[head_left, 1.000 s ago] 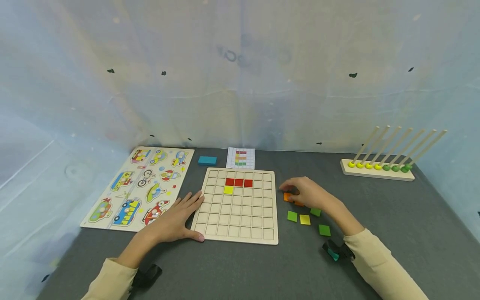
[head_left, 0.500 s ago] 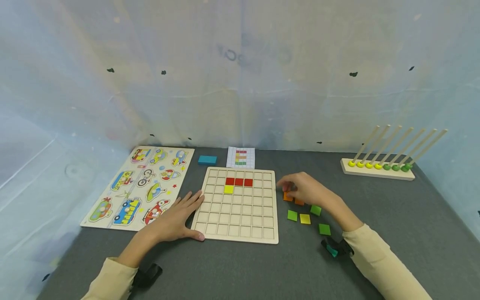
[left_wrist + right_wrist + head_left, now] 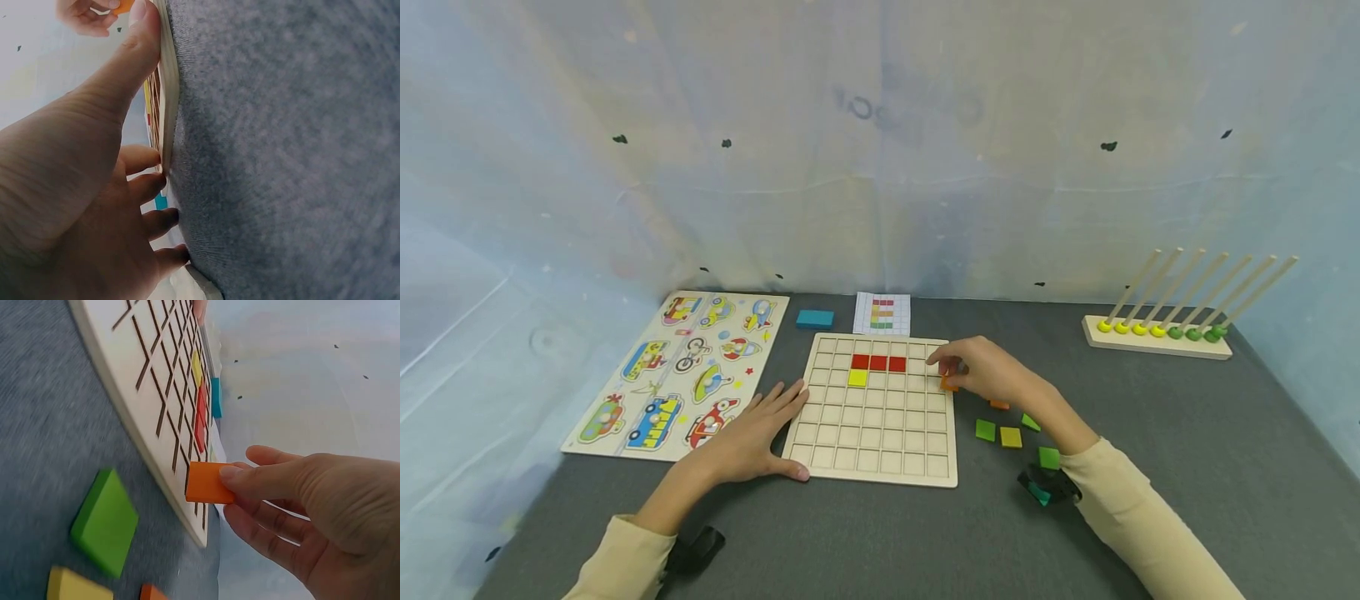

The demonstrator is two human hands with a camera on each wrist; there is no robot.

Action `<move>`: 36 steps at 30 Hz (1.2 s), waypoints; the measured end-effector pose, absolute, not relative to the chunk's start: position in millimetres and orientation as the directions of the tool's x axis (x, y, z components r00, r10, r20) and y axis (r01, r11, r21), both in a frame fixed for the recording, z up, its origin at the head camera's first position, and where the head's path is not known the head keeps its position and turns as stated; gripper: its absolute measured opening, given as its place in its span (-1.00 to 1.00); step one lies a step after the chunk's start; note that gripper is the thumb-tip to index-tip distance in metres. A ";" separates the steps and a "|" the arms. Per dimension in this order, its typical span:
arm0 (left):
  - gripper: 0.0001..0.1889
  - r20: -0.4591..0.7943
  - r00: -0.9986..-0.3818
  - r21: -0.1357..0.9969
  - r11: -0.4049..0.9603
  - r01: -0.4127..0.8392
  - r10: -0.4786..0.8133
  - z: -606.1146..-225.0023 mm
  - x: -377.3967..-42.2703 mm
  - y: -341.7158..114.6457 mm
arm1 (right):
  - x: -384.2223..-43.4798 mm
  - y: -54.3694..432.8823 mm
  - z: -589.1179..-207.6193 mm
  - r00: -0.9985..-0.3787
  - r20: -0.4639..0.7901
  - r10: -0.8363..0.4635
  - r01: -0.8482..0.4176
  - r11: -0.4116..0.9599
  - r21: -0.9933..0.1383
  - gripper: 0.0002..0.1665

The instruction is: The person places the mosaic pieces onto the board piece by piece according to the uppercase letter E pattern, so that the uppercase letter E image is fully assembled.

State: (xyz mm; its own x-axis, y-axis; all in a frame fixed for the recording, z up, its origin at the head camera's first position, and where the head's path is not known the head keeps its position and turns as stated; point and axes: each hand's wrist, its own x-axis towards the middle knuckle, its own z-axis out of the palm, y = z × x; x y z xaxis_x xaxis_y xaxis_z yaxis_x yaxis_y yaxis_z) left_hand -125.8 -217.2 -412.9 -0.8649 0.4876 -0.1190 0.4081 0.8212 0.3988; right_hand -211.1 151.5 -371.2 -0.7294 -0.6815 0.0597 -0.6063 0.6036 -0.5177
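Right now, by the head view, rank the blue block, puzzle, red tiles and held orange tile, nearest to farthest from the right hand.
1. Orange tile: pinched by the right hand.
2. Red tiles: leftward, on the board.
3. Blue block: beyond the board's far edge.
4. Puzzle: far left.

Grid board [image 3: 875, 442] centred, picture puzzle [image 3: 679, 386] left, pattern card [image 3: 882, 315] behind, loose tiles [image 3: 986, 430] right, peg rack [image 3: 1157, 342] farther right

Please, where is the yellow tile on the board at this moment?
In the head view, the yellow tile lies left of centre on the board, directly below the leftmost red tile.
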 end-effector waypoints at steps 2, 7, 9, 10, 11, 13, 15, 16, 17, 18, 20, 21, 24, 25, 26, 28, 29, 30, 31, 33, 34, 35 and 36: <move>0.22 -0.115 -0.865 0.402 0.819 0.410 0.489 -412.9 -125.5 -217.1 | -211.6 145.9 -371.3 -0.728 0.059 -0.683 -0.604 0.597 -0.528 -0.58; 0.22 -0.123 -0.867 0.404 0.822 0.401 0.483 -412.6 -124.9 -216.6 | -212.6 130.4 -372.5 -0.700 0.082 -0.710 -0.628 0.557 -0.543 -0.60; 0.22 -0.120 -0.866 0.402 0.822 0.404 0.485 -412.7 -125.0 -216.7 | -212.9 123.9 -374.4 -0.687 0.096 -0.721 -0.646 0.543 -0.537 -0.62; 0.22 -0.120 -0.866 0.402 0.821 0.405 0.485 -413.0 -125.2 -216.7 | -213.1 120.6 -375.5 -0.681 0.103 -0.725 -0.653 0.538 -0.533 -0.63; 0.22 -0.122 -0.866 0.403 0.822 0.402 0.484 -412.9 -125.3 -216.8 | -213.1 117.3 -376.6 -0.677 0.108 -0.728 -0.658 0.532 -0.533 -0.64; 0.23 -0.119 -0.865 0.403 0.820 0.405 0.487 -412.8 -125.4 -216.7 | -213.2 110.9 -378.6 -0.667 0.121 -0.735 -0.670 0.521 -0.529 -0.65; 0.22 -0.112 -0.864 0.405 0.816 0.412 0.492 -412.8 -125.5 -216.7 | -212.9 104.2 -380.3 -0.658 0.131 -0.741 -0.678 0.508 -0.531 -0.66; 0.22 -0.115 -0.864 0.407 0.816 0.409 0.490 -412.6 -125.4 -216.7 | -212.8 100.7 -380.9 -0.655 0.134 -0.744 -0.678 0.501 -0.538 -0.67; 0.22 -0.113 -0.863 0.409 0.815 0.412 0.493 -412.4 -125.2 -216.7 | -212.7 97.1 -381.5 -0.652 0.138 -0.746 -0.679 0.492 -0.544 -0.67; 0.22 -0.111 -0.862 0.410 0.813 0.413 0.494 -412.2 -125.1 -216.8 | -212.7 93.5 -382.0 -0.648 0.143 -0.748 -0.681 0.485 -0.549 -0.68; 0.22 -0.111 -0.862 0.413 0.812 0.413 0.495 -412.0 -124.8 -217.2 | -212.5 86.4 -382.6 -0.641 0.150 -0.753 -0.683 0.470 -0.559 -0.68; 0.22 -0.112 -0.862 0.413 0.812 0.412 0.494 -411.8 -124.7 -217.4 | -212.7 82.8 -382.8 -0.639 0.154 -0.754 -0.684 0.464 -0.563 -0.68; 0.22 -0.116 -0.864 0.410 0.816 0.407 0.490 -411.7 -124.8 -217.8 | -213.2 72.6 -383.4 -0.629 0.166 -0.759 -0.686 0.442 -0.577 -0.69; 0.22 -0.116 -0.865 0.408 0.817 0.407 0.489 -411.7 -124.8 -217.8 | -213.5 69.2 -383.6 -0.625 0.169 -0.762 -0.686 0.434 -0.584 -0.68; 0.23 -0.117 -0.865 0.406 0.818 0.407 0.488 -411.9 -124.9 -217.8 | -213.8 66.0 -383.6 -0.623 0.171 -0.763 -0.682 0.424 -0.596 -0.68; 0.23 -0.116 -0.865 0.403 0.819 0.408 0.488 -412.4 -125.2 -217.9 | -214.3 59.6 -384.2 -0.618 0.172 -0.767 -0.674 0.405 -0.618 -0.68; 0.23 -0.114 -0.865 0.403 0.819 0.409 0.489 -412.7 -125.3 -217.9 | -214.4 56.5 -384.2 -0.616 0.171 -0.769 -0.670 0.398 -0.627 -0.68; 0.23 -0.113 -0.864 0.401 0.818 0.411 0.490 -413.2 -125.4 -218.1 | -214.3 53.7 -384.6 -0.613 0.172 -0.771 -0.670 0.392 -0.631 -0.68; 0.23 -0.111 -0.864 0.400 0.818 0.414 0.492 -413.7 -125.5 -218.2 | -214.4 51.1 -385.1 -0.613 0.169 -0.772 -0.665 0.388 -0.639 -0.68; 0.23 -0.109 -0.863 0.400 0.817 0.417 0.494 -414.2 -125.6 -218.3 | -215.0 46.9 -387.7 -0.610 0.172 -0.774 -0.662 0.377 -0.648 -0.68; 0.23 -0.108 -0.862 0.399 0.816 0.418 0.495 -414.4 -125.7 -218.2 | -215.5 45.0 -389.4 -0.610 0.170 -0.774 -0.657 0.375 -0.654 -0.68; 0.23 -0.107 -0.862 0.398 0.816 0.420 0.496 -414.6 -125.8 -218.0 | -215.9 43.5 -390.9 -0.608 0.173 -0.775 -0.657 0.369 -0.657 -0.69; 0.23 -0.107 -0.861 0.398 0.815 0.421 0.497 -414.8 -125.8 -217.9 | -216.4 42.3 -393.0 -0.603 0.180 -0.778 -0.664 0.363 -0.654 -0.70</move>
